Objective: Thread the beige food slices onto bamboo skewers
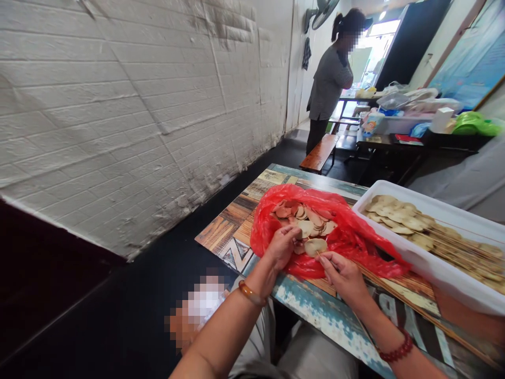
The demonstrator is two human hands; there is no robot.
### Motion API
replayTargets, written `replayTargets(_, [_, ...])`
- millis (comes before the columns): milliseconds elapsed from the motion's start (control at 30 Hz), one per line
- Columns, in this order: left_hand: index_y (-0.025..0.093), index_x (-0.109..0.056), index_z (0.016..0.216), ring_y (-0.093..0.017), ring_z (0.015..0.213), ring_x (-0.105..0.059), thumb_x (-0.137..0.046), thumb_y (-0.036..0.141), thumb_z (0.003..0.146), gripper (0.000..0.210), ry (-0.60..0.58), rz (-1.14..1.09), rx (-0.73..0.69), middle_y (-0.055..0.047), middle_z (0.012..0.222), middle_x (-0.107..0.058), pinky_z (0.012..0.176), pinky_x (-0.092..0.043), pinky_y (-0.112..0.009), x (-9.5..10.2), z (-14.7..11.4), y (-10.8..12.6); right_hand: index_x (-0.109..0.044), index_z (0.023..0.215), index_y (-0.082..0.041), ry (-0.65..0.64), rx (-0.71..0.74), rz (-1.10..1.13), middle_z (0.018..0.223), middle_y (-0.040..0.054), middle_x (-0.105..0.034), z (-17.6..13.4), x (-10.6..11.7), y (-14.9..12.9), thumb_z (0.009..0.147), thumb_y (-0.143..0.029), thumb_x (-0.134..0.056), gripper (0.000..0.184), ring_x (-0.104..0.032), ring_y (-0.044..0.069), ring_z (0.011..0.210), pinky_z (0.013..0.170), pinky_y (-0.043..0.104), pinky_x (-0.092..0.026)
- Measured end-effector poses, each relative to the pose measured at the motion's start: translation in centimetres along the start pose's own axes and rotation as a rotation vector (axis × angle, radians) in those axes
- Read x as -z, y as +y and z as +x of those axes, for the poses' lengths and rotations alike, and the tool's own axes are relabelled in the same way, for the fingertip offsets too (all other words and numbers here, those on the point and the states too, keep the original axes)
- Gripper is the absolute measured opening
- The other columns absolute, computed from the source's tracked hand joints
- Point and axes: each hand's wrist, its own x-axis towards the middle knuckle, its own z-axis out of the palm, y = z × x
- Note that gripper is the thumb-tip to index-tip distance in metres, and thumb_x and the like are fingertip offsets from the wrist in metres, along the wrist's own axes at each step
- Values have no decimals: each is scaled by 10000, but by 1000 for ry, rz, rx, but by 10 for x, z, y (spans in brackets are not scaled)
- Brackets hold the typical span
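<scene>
"How does the skewer (318, 254) lie?"
"Over the red bag's (347, 230) near side; pinched by the right hand (342, 273), long axis running forward-left to one slice (315, 246); the left hand (282, 246) pinches another slice (305, 228)."

At four o'clock the right hand (343, 273) hides part of a thin stick (318, 253) — at three, the right edge crops the white tray (445, 276); at seven, a patch (201, 305) is pixelated past telling.

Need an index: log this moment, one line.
left hand: at pale round slice; right hand: thin wooden skewer, second slice at tip; beneath: red plastic bag
</scene>
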Motion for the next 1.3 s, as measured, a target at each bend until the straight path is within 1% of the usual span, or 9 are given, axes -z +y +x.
replayTargets(167, [111,-626,752,-94,543,-528,-749,402,612,345,16,6,-3,-18,666,-596,529,-373,-218,0,1,-2,-618,792,-162,-15,6,-25,472,-64,-409,0,1,2,845,-433,-466,315,-399,94,423,429,208,-327])
replayTargets(333, [111,-596,683,-63,513,-477,-749,421,606,353,33,82,-40,16,609,-536,533,-364,-205,4,3,-5,-615,789,-160,-46,-11,-34,476,-62,-413,0,3,5,850,-439,-458,325,-405,96,421,427,208,-332])
replayTargets(500, [118,-574,692,-57,472,-447,-744,437,605,372,25,104,-8,32,575,-493,474,-329,-193,3,3,-5,-624,804,-157,-53,6,-53,469,-62,-414,-1,4,5,854,-440,-456,333,-412,98,420,427,209,-337])
replayTargets(667, [121,-557,671,-46,453,-411,-748,425,606,365,27,105,-31,46,539,-461,468,-331,-187,3,1,-3,-639,799,-161,-44,31,-87,467,-55,-428,-1,5,0,856,-439,-454,338,-432,104,427,435,211,-354])
replayTargets(800, [118,-560,670,-47,443,-407,-725,418,641,344,18,150,-44,39,531,-472,454,-316,-187,4,1,-4,-649,802,-161,-26,40,-101,474,-49,-442,-1,6,-1,856,-440,-454,345,-439,105,434,443,211,-362])
replayTargets(967, [123,-544,652,-52,424,-422,-725,410,639,340,-4,165,-24,32,530,-490,451,-321,-195,3,0,-3,-647,786,-157,-13,51,-120,471,-46,-453,-1,5,2,856,-439,-456,348,-443,104,430,446,212,-362])
replayTargets(1167, [124,-543,642,-54,441,-422,-727,380,630,316,4,115,-6,30,524,-483,454,-317,-192,2,0,-2,-647,813,-154,-20,51,-118,479,-55,-437,-1,5,1,861,-439,-443,353,-445,106,435,449,211,-360])
replayTargets(1300, [125,-556,642,-64,456,-436,-726,372,611,301,16,84,0,16,547,-515,449,-318,-198,1,0,-1,-640,804,-152,-17,54,-109,485,-51,-445,-2,5,-1,860,-430,-440,347,-447,108,438,453,214,-363])
